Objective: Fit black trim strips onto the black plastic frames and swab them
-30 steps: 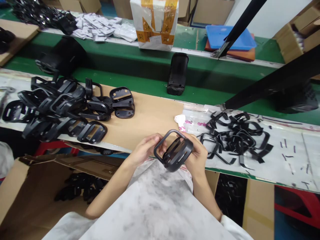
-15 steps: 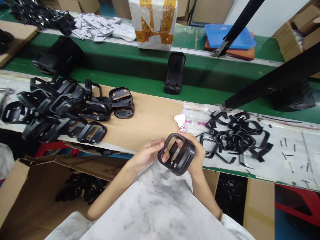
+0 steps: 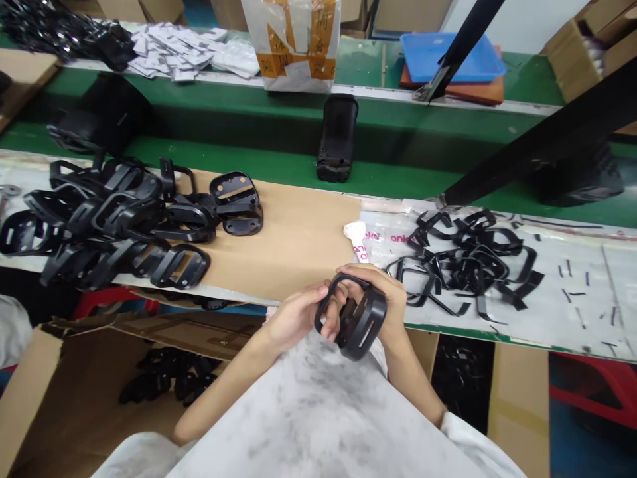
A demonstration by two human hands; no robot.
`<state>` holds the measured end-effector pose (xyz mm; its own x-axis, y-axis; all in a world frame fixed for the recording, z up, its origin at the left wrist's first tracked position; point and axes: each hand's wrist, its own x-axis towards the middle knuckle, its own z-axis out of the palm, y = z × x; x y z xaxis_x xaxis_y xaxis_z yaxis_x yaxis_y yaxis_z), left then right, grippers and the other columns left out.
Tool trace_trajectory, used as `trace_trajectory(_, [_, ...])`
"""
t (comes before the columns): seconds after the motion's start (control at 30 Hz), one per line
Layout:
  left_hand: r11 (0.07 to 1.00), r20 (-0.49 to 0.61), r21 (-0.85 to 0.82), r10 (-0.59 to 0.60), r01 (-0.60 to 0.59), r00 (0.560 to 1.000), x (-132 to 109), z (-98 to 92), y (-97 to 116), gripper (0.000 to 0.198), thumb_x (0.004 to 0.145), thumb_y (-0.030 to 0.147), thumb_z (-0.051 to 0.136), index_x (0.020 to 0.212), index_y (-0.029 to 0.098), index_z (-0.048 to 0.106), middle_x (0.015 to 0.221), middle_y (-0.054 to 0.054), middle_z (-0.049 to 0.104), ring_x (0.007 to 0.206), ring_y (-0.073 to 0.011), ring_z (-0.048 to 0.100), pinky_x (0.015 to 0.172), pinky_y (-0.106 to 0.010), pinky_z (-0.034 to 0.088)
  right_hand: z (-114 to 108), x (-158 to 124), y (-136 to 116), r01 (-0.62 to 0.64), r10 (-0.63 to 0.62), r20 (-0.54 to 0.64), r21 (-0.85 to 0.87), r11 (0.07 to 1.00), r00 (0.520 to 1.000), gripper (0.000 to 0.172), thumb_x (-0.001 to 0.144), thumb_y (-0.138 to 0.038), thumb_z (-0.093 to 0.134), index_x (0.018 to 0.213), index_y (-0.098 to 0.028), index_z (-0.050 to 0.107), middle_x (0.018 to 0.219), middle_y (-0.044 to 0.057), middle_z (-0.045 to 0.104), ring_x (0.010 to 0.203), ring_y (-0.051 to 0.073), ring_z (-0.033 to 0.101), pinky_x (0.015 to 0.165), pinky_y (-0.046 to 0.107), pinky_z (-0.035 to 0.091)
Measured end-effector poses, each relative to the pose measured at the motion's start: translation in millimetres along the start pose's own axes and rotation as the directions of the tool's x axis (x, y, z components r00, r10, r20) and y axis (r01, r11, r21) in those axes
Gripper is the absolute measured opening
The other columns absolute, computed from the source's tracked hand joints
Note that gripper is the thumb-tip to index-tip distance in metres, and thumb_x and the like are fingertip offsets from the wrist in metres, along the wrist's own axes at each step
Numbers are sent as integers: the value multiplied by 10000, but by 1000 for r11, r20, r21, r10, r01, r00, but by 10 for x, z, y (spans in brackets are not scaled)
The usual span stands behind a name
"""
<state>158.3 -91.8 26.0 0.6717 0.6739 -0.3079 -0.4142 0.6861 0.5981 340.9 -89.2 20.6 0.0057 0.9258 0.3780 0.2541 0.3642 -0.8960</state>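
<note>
Close to my body, at the front edge of the bench, I hold a black plastic frame (image 3: pixel 362 326) with rounded corners and a slotted base. My left hand (image 3: pixel 300 313) grips its left rim, thumb outside and fingertips inside the opening. Round its upper right side wraps my right hand (image 3: pixel 385 295), with some fingers reaching into the opening. Similar black frames (image 3: pixel 124 212) lie heaped on the left of the bench. To the right lies a pile of thin black strips (image 3: pixel 462 265), several bent into loops.
Brown cardboard (image 3: pixel 293 229) covers the bench middle, with a crumpled white wrapper (image 3: pixel 355 232) at its right edge. A black case (image 3: pixel 337 136) stands behind. A dark post (image 3: pixel 537 149) slants across the right. Below the bench, an open carton (image 3: pixel 94 405) holds black parts.
The black frame has tilted in my hands, its slotted side turning more toward the right, and my right-hand fingers reach further into the opening. The whole view has shifted slightly.
</note>
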Motion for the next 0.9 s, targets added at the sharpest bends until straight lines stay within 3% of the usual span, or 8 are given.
trace_trajectory(0.13, [954, -186, 265, 196, -144, 963, 41, 133, -113, 541, 1032, 685, 476, 804, 200, 553, 520, 33, 494, 523, -153, 493, 604, -292, 418, 34, -8, 13, -47, 47, 6, -13, 999, 999, 170, 993, -228, 725, 1134, -274, 810, 1057, 50, 835, 944, 212, 811, 847, 334, 666])
trace_trajectory(0.23, [861, -288, 495, 291, -118, 912, 55, 207, -144, 620, 1016, 767, 404, 720, 227, 474, 520, 39, 436, 539, -153, 439, 609, -305, 378, 40, -19, 0, -117, 116, -34, -27, 993, 993, 146, 971, -279, 768, 1109, -258, 813, 959, 40, 839, 804, 195, 808, 745, 301, 665])
trace_trajectory(0.33, [769, -309, 637, 314, -49, 898, 24, 295, -94, 653, 1039, 755, 333, 659, 236, 441, 530, 25, 431, 551, -162, 428, 617, -326, 342, 22, -40, -64, -160, 156, -72, -47, 986, 985, 133, 947, -295, 801, 1072, -252, 819, 957, 38, 843, 792, 194, 807, 736, 295, 665])
trace_trajectory(0.5, [692, -266, 720, 338, -48, 903, -20, 415, 13, 585, 1094, 624, 356, 665, 236, 443, 569, 24, 445, 574, -166, 421, 634, -331, 306, -28, -70, -162, -204, 194, -131, -70, 976, 972, 138, 931, -324, 820, 1047, -251, 826, 942, 39, 843, 771, 203, 802, 732, 321, 674])
trace_trajectory(0.63, [738, -249, 673, 276, -39, 928, 76, 280, -27, 593, 1081, 651, 364, 680, 228, 474, 567, 24, 468, 579, -165, 441, 642, -324, 328, -41, -36, -99, -264, 260, -92, -34, 964, 961, 132, 921, -318, 821, 1029, -242, 825, 905, 26, 834, 757, 191, 791, 731, 309, 659])
trace_trajectory(0.77, [929, -188, 363, 143, -67, 972, 211, 87, -101, 579, 1003, 734, 484, 798, 203, 591, 589, 23, 521, 572, -162, 466, 624, -306, 384, -44, 29, -1, -339, 341, -37, 50, 939, 939, 150, 919, -335, 808, 1025, -228, 810, 807, 6, 800, 664, 160, 749, 617, 258, 608])
trace_trajectory(0.9, [985, -151, 158, 96, -72, 984, 217, 36, -43, 590, 949, 730, 598, 926, 148, 695, 621, -4, 592, 589, -158, 518, 634, -289, 423, -55, 68, 29, -333, 342, -93, 101, 938, 935, 205, 910, -382, 813, 1031, -217, 801, 784, 11, 770, 657, 164, 737, 648, 284, 629])
